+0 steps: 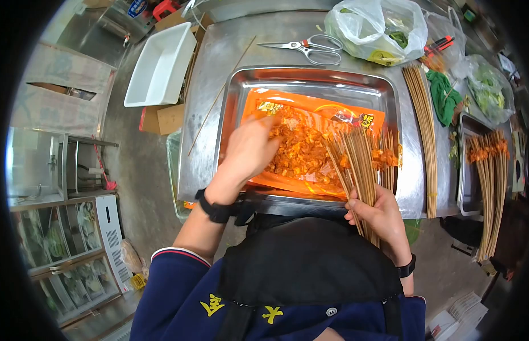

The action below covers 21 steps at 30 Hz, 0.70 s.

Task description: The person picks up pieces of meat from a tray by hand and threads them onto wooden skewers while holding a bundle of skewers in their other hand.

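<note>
My right hand is wrapped round a bundle of thin bamboo skewers, their upper ends over the tray's right half. My left hand reaches over the left part of a heap of red, sauce-coated meat pieces. Its fingers are curled down at the meat and partly blurred, so I cannot make out whether they grip a piece. The meat lies on an opened orange plastic packet inside a steel tray. Beside my right hand, several skewers carry red meat near their tips and rest in the tray.
Scissors and a single skewer lie on the steel table. Plain skewers line the right side, near a green cloth. Plastic bags stand behind. Farther right are loaded skewers; a white bin is at left.
</note>
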### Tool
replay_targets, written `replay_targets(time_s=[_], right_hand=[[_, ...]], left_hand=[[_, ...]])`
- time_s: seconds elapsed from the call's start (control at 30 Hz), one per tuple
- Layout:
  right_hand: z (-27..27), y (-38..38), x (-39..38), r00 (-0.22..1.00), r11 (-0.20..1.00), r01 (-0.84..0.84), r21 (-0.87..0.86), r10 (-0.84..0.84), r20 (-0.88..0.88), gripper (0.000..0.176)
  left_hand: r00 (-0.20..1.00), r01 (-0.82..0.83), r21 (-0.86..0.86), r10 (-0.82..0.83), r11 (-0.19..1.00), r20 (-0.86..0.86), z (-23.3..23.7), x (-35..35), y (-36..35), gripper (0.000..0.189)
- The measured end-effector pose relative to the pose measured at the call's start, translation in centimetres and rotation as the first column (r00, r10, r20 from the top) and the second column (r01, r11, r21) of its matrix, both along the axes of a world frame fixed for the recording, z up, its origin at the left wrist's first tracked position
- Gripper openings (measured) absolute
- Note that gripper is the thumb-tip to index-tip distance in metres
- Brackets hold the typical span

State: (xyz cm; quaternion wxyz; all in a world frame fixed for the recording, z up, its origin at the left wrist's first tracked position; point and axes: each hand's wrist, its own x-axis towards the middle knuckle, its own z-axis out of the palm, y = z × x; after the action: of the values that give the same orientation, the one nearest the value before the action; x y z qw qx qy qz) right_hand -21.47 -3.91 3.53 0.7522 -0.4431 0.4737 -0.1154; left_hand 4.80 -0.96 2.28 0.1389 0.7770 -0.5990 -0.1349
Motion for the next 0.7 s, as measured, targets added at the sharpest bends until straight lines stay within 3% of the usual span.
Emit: replay_targets(time_s=[0.17, 0.33, 0.43, 0.5, 0.53, 0.57, 0.6, 0.63, 0.7], right_hand=[[-0.1, 0.1, -0.2, 1.0, 1.0, -0.008, -0.028, 0.008, 0.011, 0.012], [-0.4, 0.1, -0.3, 0.999, 1.0, -0.001, -0.017, 0.001, 0.039, 0.011], [-0.4, 0.1, -0.5, 0.999, 0.999, -0.009, -0.035, 0.01, 0.049, 0.01], [-0.4, 0.1, -0.5, 0.999, 0.999, -0.011, -0.042, 0.013, 0.051, 0.01], [-0.3, 0.2, -0.4, 0.999, 0.999, -0.017, -0.047, 0.02, 0.05, 0.009], [-0.3, 0.2, -0.3, 0.998, 0.998, -0.026, -0.051, 0.028, 0.048, 0.009], [-0.2, 0.3, -0.3, 0.998, 0.999, -0.024, -0.048, 0.026, 0.048, 0.009], [-0.2, 0.4, -0.2, 0.997, 0.998, -0.034, -0.044, 0.037, 0.066, 0.009], [-0.1, 0.4, -0.2, 0.996, 0.998, -0.038, -0.043, 0.042, 0.083, 0.009]], left_hand=[[0.992, 0.124, 0.107, -0.125, 0.987, 0.002, -3.3, -1.9, -3.3, 0.027], [0.987, 0.154, 0.225, -0.159, 0.962, 0.005, -3.4, -1.8, -3.1, 0.021], [0.971, 0.23, 0.245, -0.238, 0.942, 0.004, -2.6, -1.7, -2.5, 0.028], [0.912, 0.056, 0.19, 0.027, 0.98, -0.409, -1.3, -1.9, -1.8, 0.029], [0.914, 0.059, 0.192, 0.025, 0.98, -0.406, -1.5, -2.2, -1.4, 0.029], [0.576, -0.055, 0.115, 0.126, 0.992, -0.808, -1.9, -2.8, -1.0, 0.028], [0.073, -0.192, 0.106, 0.122, 0.976, -0.99, -2.0, -3.2, -0.7, 0.028], [0.072, -0.19, 0.108, 0.124, 0.976, -0.99, -1.7, -3.5, -0.3, 0.028], [-0.044, -0.15, 0.163, 0.159, 0.975, -0.986, -0.6, -4.0, 0.1, 0.024]])
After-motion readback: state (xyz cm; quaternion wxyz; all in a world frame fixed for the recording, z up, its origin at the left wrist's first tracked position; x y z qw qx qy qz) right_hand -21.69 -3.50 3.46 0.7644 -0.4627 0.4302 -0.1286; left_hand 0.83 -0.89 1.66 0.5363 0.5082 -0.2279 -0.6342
